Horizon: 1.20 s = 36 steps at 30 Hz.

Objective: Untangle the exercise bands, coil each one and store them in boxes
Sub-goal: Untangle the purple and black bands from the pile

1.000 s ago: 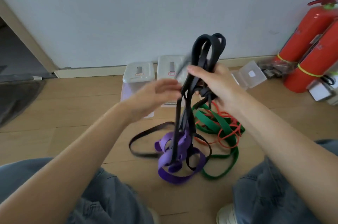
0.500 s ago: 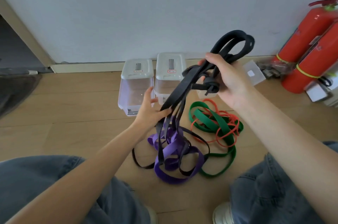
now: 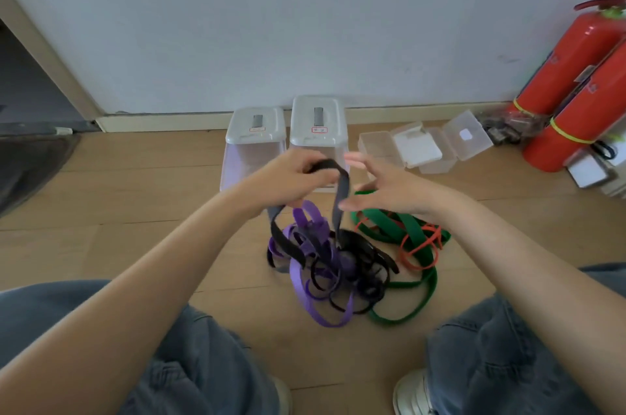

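Lowered black band [image 3: 342,184] now loops between hands.

You've got two red fire extinguishers [image 3: 572,82] leaning against the white wall [image 3: 305,15] at far right, with a heap of small white cartons [image 3: 589,170] at their base. A dark mat [image 3: 30,167] lies on the wooden floor [image 3: 135,204] at far left, beside a doorway [image 3: 23,82].
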### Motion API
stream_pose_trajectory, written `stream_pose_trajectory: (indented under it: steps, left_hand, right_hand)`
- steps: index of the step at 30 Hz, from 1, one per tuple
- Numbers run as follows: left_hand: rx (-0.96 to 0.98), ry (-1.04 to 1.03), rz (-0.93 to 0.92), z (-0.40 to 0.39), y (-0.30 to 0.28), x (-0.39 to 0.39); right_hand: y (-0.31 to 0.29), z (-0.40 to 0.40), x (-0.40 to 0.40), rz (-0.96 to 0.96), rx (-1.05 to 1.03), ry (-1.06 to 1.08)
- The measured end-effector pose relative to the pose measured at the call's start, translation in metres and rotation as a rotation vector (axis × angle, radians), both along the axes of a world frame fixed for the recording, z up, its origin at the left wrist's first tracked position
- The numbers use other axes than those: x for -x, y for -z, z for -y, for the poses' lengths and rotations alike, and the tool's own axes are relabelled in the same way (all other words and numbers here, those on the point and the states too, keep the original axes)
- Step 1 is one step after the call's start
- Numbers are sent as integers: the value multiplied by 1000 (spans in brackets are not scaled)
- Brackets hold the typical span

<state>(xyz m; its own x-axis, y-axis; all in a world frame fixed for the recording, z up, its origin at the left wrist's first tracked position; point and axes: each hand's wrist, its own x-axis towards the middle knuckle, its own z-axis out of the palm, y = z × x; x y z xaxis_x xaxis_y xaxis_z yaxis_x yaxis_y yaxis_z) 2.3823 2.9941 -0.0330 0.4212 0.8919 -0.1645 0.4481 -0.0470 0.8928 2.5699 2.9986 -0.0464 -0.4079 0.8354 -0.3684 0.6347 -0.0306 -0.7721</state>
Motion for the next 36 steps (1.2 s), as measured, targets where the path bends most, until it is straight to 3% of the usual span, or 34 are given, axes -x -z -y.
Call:
stream_pose_trajectory:
  steps: [3,6,8,12,14,16,18,20,21,22,23,27,29,32,36]
  left_hand:
    - [-10,-11,109,4,-3,-8]
    - [-56,-154,115,-4,1,12]
    - [59,-79,86,-3,18,18]
    - [258,239,95,22,59,-14]
    - [237,340,17,28,76,-20]
    - [142,269,-111,19,79,-12]
    - [66,-78,-133,0,64,5]
    - [2,-390,128,-19,31,27]
    - [-51,-422,272,-26,10,36]
    - [-109,-375,345,-29,-8,42]
    - [-149,-290,301,-31,-19,43]
    - [-192,55,-414,-14,-9,11]
    - [-164,157,-574,-10,6,-4]
    - [-191,170,-641,-9,13,-11]
    - [-185,186,-472,-3,24,-15]
  right_hand:
    - [2,6,11,-278,25,-69]
    - [-12,0,8,-482,96,142]
    - [-21,-7,2,-703,131,233]
    - [-29,-4,7,-978,119,162]
    - [-34,-7,6,-1080,52,285]
    - [-38,-12,-6,-1145,-12,513]
    - [-36,-16,-22,-1003,-90,638]
    - [-29,-16,-31,-593,-116,559]
    - [-24,-14,-33,-378,-69,456]
    - [-20,-12,-32,-207,-14,330]
    - [-18,-10,-28,-113,8,205]
    - [-22,-4,-8,-165,-101,-2]
    - [-22,-3,-4,-139,-29,-70]
    - [-14,0,-1,-60,37,-90]
    - [-3,8,12,40,-44,-187]
